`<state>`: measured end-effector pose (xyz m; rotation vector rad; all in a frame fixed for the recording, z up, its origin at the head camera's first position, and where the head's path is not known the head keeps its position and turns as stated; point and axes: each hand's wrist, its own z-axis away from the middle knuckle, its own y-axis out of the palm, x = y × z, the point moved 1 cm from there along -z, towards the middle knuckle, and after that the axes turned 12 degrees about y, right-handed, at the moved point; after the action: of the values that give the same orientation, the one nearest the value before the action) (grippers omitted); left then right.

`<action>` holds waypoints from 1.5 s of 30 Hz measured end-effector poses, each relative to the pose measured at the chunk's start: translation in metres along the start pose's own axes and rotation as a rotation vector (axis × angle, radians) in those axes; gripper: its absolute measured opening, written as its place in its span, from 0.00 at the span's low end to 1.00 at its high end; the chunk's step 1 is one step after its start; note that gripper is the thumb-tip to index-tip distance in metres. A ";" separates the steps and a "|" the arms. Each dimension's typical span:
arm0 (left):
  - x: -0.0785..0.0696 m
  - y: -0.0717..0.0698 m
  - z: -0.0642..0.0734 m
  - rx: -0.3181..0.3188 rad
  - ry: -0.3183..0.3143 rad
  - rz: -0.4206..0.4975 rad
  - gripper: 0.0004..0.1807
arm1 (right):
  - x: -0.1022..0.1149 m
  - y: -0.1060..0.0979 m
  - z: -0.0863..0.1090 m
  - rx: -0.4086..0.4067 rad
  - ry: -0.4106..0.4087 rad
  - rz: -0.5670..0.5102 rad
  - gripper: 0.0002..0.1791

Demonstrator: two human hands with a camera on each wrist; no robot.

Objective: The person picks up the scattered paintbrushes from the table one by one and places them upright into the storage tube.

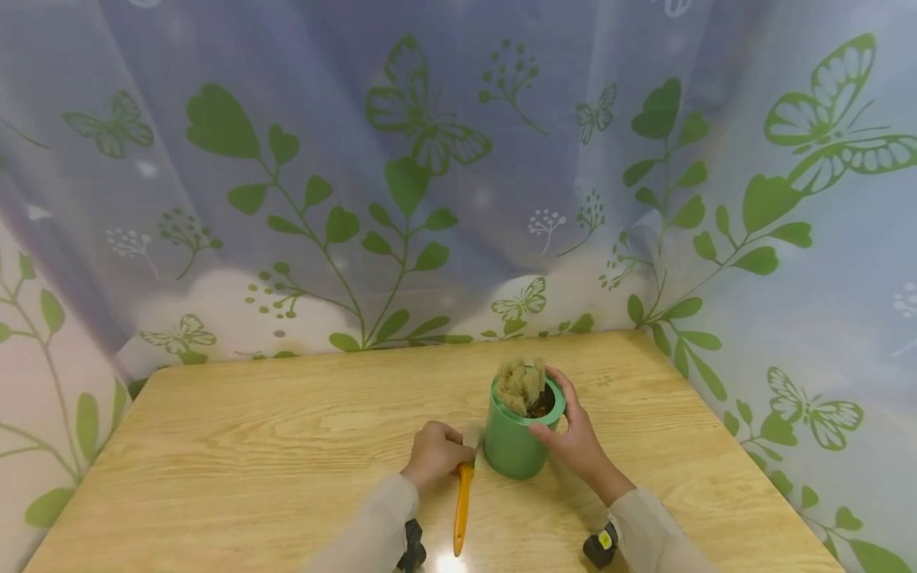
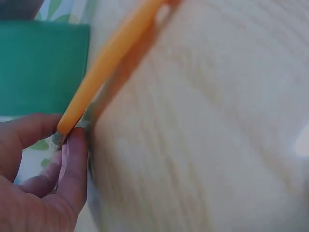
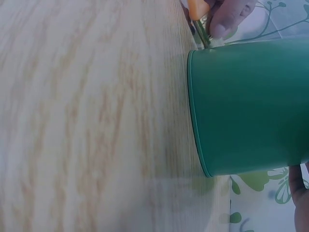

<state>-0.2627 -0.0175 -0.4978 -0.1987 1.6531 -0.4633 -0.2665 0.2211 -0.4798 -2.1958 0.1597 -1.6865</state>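
Note:
My left hand pinches an orange-handled paintbrush between thumb and fingers, close to where the handle meets the head. The handle points back toward me, low over the table; the pale head is blurred beside the pot. A green cylindrical pot stands just right of the brush, and my right hand grips it around its right side near the rim. Tan bristly tufts stick up out of the pot. In the right wrist view the pot's smooth wall fills the right side, with the brush near its base.
Both hands work over a light wooden table, near its right half. A curtain printed with leaves and butterflies hangs behind the table and along its sides. Dark wrist devices sit by the sleeves.

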 end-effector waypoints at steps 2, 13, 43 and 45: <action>0.000 -0.007 0.000 -0.002 0.010 0.010 0.08 | 0.000 0.000 0.000 -0.001 -0.004 0.007 0.44; -0.025 -0.047 -0.004 -0.008 -0.021 0.187 0.14 | 0.001 0.000 0.000 -0.020 0.018 -0.001 0.44; -0.156 -0.088 0.024 -0.066 0.227 0.872 0.04 | 0.004 0.001 0.001 -0.018 0.011 0.017 0.44; -0.163 -0.082 0.029 -0.072 0.248 0.853 0.04 | 0.004 0.000 0.001 -0.018 0.012 0.020 0.44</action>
<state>-0.2228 -0.0332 -0.3182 0.5218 1.8179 0.2305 -0.2638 0.2196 -0.4762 -2.1906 0.2001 -1.6939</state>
